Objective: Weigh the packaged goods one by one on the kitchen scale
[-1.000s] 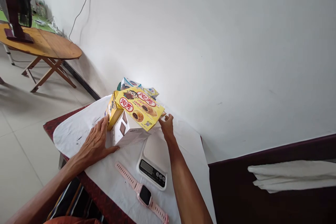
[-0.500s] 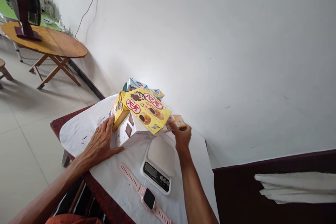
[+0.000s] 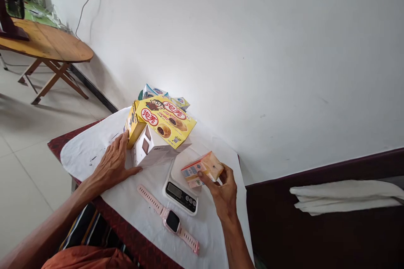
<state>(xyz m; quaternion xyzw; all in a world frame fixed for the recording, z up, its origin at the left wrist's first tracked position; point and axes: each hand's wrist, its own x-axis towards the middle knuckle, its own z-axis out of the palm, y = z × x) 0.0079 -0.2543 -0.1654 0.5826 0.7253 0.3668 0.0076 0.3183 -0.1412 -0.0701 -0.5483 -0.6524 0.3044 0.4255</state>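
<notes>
Head view: the right hand (image 3: 222, 187) pinches an orange-and-white carton (image 3: 203, 169) between thumb and fingers; a slack thumb could drop it onto the digital kitchen scale (image 3: 182, 198) beside them. The left hand (image 3: 115, 160), fingers spread, could, by pushing, topple the yellow cream-puff box (image 3: 167, 119) beyond its fingertips

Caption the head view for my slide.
Right hand holds an orange box over a white scale; left hand rests by a yellow carton.

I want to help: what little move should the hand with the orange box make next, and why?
Perhaps the right hand should level the orange box above the white scale: it's held tilted, and overlaps the scale in this view.
</notes>
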